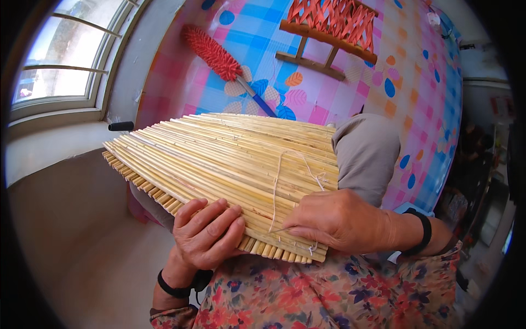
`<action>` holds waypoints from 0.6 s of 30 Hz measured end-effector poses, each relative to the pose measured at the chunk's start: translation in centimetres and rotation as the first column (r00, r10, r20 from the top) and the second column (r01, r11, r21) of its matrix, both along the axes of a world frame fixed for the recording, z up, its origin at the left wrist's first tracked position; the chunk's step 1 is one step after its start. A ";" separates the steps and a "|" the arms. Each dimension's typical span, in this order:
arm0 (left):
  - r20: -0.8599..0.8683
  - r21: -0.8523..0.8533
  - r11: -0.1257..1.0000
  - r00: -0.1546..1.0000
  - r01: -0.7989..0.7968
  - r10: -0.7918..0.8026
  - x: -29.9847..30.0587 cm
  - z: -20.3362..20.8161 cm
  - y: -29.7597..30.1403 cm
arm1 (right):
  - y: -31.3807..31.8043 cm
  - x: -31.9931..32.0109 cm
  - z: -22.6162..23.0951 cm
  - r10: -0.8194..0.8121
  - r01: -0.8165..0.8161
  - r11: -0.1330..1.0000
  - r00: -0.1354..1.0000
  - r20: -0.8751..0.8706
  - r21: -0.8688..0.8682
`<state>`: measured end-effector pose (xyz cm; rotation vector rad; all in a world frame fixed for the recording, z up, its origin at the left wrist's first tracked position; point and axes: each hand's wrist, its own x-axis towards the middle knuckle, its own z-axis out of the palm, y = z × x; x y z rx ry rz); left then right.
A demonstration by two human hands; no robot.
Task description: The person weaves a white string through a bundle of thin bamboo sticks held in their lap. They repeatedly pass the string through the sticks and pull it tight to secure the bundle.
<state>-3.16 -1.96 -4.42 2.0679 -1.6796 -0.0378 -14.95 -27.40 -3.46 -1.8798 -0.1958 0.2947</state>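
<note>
A mat of pale yellow stalks [235,159], laid side by side in more than one layer, rests across my lap. My left hand [209,230] grips its near edge, fingers curled over the top and the thumb out of sight. Close to the near right corner, my right hand [339,222] pinches a thin needle [279,230] that points left along the stalks. White thread [275,189] runs up from by the needle tip, loops over the mat and comes back to a small knot [321,178] near the right side. Another white thread knot [313,248] sits at the corner.
Beyond the mat, a red fluffy duster [213,55] with a blue handle lies on a checked, flowered cloth [263,33]. A wooden folding stool [329,41] with a red woven seat stands farther back. My grey-trousered knee [367,153] rises at the right; a barred window [66,60] is at left.
</note>
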 end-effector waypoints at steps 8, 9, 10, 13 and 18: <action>-0.045 0.078 0.997 0.999 -0.008 0.012 0.0 0.5 0.5 | 0.0 1.0 -1.4 0.008 -0.002 0.999 0.991 0.131 -0.044; -0.047 0.080 0.997 0.999 -0.014 0.017 0.0 0.4 0.4 | -0.1 1.1 -1.4 0.008 -0.002 0.999 0.990 0.138 -0.043; -0.047 0.078 0.997 0.999 -0.019 0.023 0.0 0.4 0.3 | -0.3 1.2 -1.3 0.037 -0.034 0.999 0.991 0.127 -0.031; -0.021 0.087 0.996 0.999 -0.030 0.032 -0.1 0.4 0.4 | -0.5 1.4 -1.3 0.074 -0.075 0.997 0.994 0.085 0.015; -0.047 0.135 0.991 0.998 -0.022 0.028 0.0 0.7 0.5 | -0.1 0.9 -1.6 0.001 0.003 0.996 0.999 -0.047 0.085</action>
